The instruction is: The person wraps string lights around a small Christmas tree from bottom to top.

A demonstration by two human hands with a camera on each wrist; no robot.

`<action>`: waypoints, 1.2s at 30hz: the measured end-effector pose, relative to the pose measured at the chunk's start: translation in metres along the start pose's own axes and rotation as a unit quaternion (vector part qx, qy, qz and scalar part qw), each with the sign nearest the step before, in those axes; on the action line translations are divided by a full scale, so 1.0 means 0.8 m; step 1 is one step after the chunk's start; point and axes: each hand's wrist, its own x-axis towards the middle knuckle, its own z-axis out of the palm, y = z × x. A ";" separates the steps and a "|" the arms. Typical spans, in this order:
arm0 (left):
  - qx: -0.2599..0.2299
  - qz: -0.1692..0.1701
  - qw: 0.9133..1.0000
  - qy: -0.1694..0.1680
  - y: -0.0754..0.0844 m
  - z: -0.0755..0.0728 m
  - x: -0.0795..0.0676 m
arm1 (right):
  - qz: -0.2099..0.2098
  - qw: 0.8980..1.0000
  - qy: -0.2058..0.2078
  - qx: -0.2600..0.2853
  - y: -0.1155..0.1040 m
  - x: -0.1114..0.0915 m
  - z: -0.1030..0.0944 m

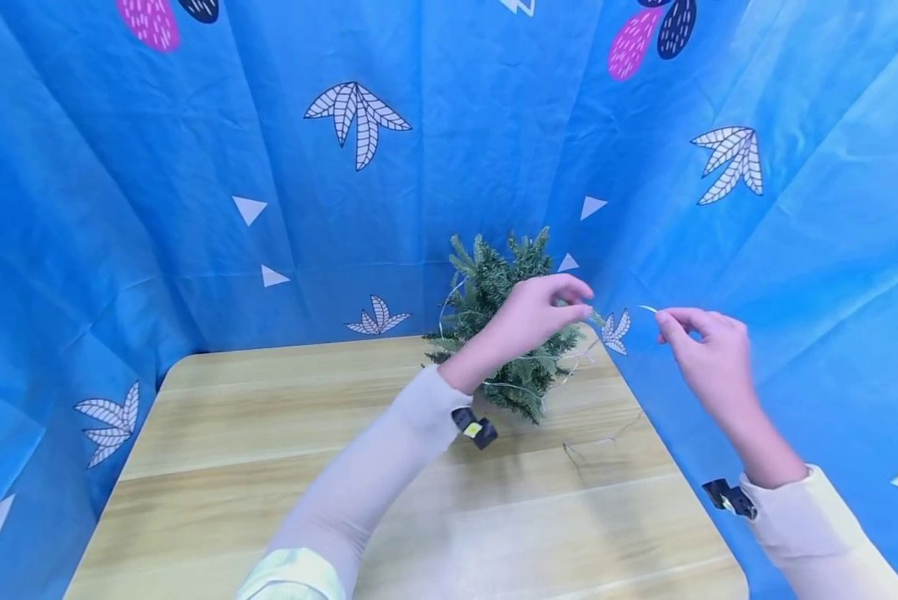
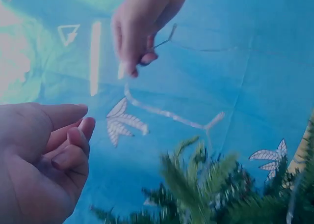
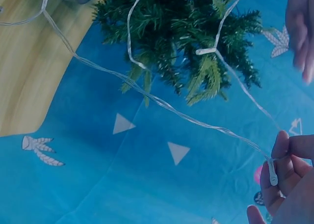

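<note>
A small artificial Christmas tree (image 1: 494,283) stands at the back right of the table, a clear string of lights (image 3: 171,107) draped round its branches. My right hand (image 1: 711,354), to the right of the tree, pinches the light string between thumb and fingers. In the right wrist view a small bulb (image 3: 273,174) hangs at these fingertips, and the wire runs from there to the tree. My left hand (image 1: 536,312) is in front of the tree's upper part, fingers bent and thumb apart, holding nothing visible. The left forearm hides part of the tree.
The wooden table (image 1: 284,433) has rounded corners. Some wire (image 1: 602,440) hangs or lies over its right side; which, I cannot tell. A blue patterned curtain (image 1: 479,125) surrounds the table at the back and sides.
</note>
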 end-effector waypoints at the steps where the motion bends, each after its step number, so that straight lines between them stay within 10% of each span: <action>1: 0.003 0.001 1.000 -0.016 0.004 0.006 0.009 | -0.006 1.000 -0.001 0.001 -0.003 0.001 0.001; 13: 0.072 0.010 0.991 -0.108 0.021 0.050 0.068 | -0.038 0.999 -0.012 0.010 -0.018 0.004 0.005; 36: 0.044 -0.061 0.996 -0.054 0.035 0.051 0.120 | 0.028 0.999 -0.015 0.011 -0.004 -0.008 0.006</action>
